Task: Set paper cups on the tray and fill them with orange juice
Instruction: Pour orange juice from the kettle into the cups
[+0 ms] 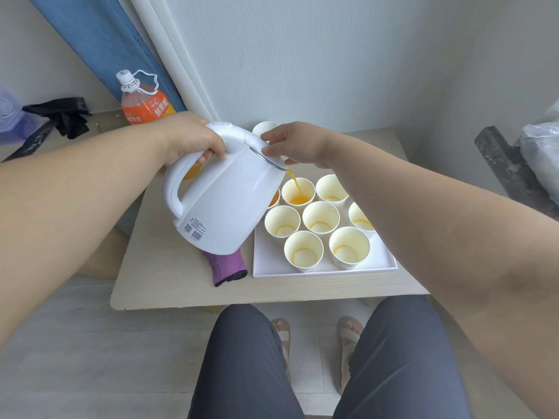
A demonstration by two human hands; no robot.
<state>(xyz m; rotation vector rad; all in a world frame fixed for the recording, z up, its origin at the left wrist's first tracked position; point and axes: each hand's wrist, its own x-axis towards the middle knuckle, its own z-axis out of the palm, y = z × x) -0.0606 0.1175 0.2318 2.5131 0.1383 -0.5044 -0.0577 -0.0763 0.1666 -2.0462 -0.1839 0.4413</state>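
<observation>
The left hand [193, 137] is wrapped tightly round the handle of a white kettle [227, 201] and holds it tilted, spout down, above the left edge of a white tray [266, 261]. The right hand [298, 143] is relaxed: its fingertips [266, 138] rest against the edge of the kettle's lid near the spout, and the thumb hangs below, gripping nothing. A thin stream of orange juice [294, 180] runs from the spout into a paper cup [298, 192] in the back row of the tray, which has a pool of juice at its bottom. Around it on the tray stand more paper cups [320, 217], close together in rows, most showing only a thin ring of juice; one at the left is half hidden by the kettle. Another cup [265, 128] stands behind the lid, toward the wall; whether it is on the tray I cannot tell. The tray lies on a small pale wooden table [169, 267], beside a purple cloth [228, 267] partly under the kettle. A juice bottle [145, 101] stands behind the left hand.
</observation>
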